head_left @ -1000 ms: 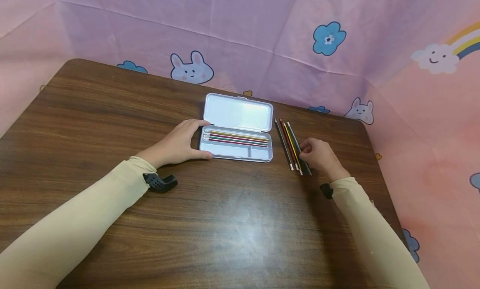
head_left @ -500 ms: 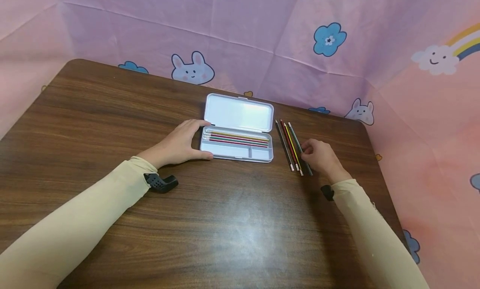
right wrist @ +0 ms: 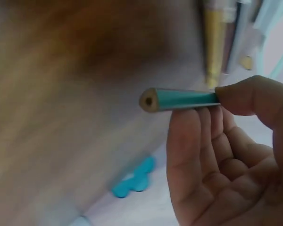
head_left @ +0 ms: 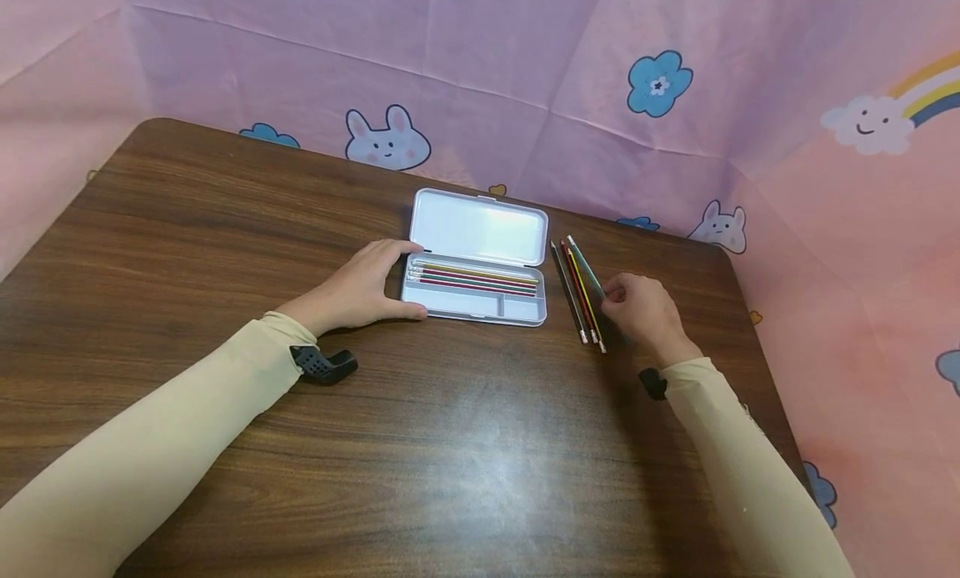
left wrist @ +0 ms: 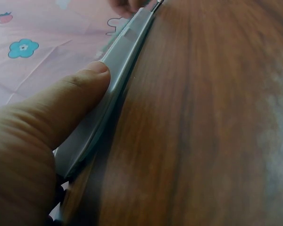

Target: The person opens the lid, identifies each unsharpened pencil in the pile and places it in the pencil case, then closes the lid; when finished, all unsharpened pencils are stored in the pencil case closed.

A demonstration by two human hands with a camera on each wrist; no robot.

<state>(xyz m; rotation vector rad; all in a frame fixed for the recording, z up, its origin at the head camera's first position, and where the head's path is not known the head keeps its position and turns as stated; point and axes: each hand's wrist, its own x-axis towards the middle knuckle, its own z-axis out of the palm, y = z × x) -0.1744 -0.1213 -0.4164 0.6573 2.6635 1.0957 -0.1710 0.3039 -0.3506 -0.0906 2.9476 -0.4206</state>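
My left hand (head_left: 356,286) holds the left end of a white pencil case (head_left: 467,315) that lies open on the table. Its thumb (left wrist: 85,87) presses the case's front wall in the left wrist view, and its fingers reach the hinge side. Several striped pencils (head_left: 476,282) lie in the case's long compartment. To the right, my right hand (head_left: 643,315) pinches a teal pencil (right wrist: 186,99) between thumb and fingers. In the right wrist view its unsharpened end points away from the hand. Beside it, several loose pencils (head_left: 576,299), dark, red and yellow, lie close together on the table.
The brown wood-grain table (head_left: 420,444) extends on all sides of the case. A pink and lilac cloth (head_left: 495,69) with cartoon prints hangs behind and to the right. The case's raised lid (head_left: 476,225) leans back near the table's far edge.
The teal pencil has risen off the table in my right hand, its far end swinging left toward the loose pencils. My left hand has stayed on the pencil case.
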